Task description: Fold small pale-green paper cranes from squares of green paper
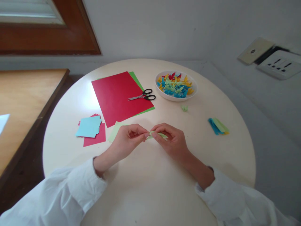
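Note:
Both my hands meet over the middle of the round cream table [145, 188]. My left hand [128, 138] and my right hand [170, 139] each pinch an end of a small folded pale green paper piece [158, 134], held just above the tabletop. Fingers of both hands are curled closed on it. A pale green paper square [114, 130] lies flat just left of my left hand.
A red sheet [117, 95] lies over a green sheet [138, 82], with black-handled scissors [143, 96] on them. A white bowl [176, 98] holds several folded coloured pieces. Light blue and red squares [90, 128] lie at left, a small green scrap [184, 108] and a coloured paper stack [218, 126] at right.

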Available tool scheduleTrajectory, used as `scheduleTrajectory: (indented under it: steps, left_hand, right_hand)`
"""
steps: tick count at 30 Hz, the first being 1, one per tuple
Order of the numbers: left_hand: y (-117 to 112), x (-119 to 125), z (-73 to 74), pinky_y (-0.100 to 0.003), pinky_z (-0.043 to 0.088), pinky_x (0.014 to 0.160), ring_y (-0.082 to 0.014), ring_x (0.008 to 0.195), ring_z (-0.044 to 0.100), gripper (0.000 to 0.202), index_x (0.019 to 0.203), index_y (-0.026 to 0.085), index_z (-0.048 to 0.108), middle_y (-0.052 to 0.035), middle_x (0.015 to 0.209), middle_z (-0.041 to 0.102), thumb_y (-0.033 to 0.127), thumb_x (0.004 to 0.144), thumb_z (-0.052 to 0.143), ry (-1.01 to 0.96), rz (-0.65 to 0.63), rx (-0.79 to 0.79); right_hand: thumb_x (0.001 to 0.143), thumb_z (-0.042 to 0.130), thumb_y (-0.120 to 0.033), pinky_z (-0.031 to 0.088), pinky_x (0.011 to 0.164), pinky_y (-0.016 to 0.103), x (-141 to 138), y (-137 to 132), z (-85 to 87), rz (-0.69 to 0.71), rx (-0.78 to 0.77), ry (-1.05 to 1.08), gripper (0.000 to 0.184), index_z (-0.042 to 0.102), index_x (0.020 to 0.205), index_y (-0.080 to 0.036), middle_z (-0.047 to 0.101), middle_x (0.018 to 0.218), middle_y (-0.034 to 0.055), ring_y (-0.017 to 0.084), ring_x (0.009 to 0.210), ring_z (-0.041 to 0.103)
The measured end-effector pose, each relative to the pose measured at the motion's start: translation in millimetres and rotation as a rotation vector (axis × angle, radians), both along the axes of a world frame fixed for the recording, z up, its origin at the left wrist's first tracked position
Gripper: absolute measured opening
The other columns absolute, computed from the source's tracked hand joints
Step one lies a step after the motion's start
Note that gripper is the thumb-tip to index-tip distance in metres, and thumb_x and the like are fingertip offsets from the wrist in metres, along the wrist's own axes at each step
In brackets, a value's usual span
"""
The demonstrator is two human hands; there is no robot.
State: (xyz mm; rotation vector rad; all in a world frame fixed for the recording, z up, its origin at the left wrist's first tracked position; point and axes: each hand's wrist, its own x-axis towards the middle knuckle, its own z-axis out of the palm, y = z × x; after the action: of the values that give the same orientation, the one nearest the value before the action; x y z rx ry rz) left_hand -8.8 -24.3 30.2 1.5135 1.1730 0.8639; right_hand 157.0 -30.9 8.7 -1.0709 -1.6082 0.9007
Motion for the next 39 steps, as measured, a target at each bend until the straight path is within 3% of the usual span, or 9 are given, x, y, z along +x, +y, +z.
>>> scheduleTrajectory:
  steps: [24,28,39]
  left_hand:
    - [0.4,0.9,4.6,-0.023,0.048,0.059,-0.0117,0.057,0.061,0.006,0.076,0.014,0.061,0.0012,0.057,0.063,0.018,0.071,0.062,-0.220,0.036,-0.237]
    - [0.9,0.5,3.9,-0.022,0.046,0.056,-0.0112,0.056,0.060,0.011,0.074,0.014,0.060,0.0009,0.056,0.063,0.025,0.072,0.064,-0.190,0.031,-0.238]
    - [0.5,0.7,3.1,-0.023,0.048,0.055,-0.0124,0.054,0.061,0.011,0.070,0.014,0.059,0.0000,0.055,0.064,0.024,0.070,0.066,-0.161,0.066,-0.183]
  right_hand:
    - [0.075,0.061,-0.015,0.049,0.059,0.023,-0.9,-1.9,2.3,-0.076,0.069,-0.044,0.007,0.060,0.070,-0.019,0.066,0.074,0.0014,0.013,0.068,0.062]
    - [0.075,0.062,-0.014,0.050,0.061,0.024,-0.4,-1.8,0.8,-0.065,0.089,-0.045,0.007,0.060,0.071,-0.020,0.067,0.076,0.0014,0.013,0.070,0.063]
    - [0.075,0.062,-0.013,0.053,0.068,0.026,-0.9,-2.5,-0.1,-0.045,0.117,-0.027,0.008,0.062,0.072,-0.020,0.069,0.079,0.0034,0.015,0.076,0.065]
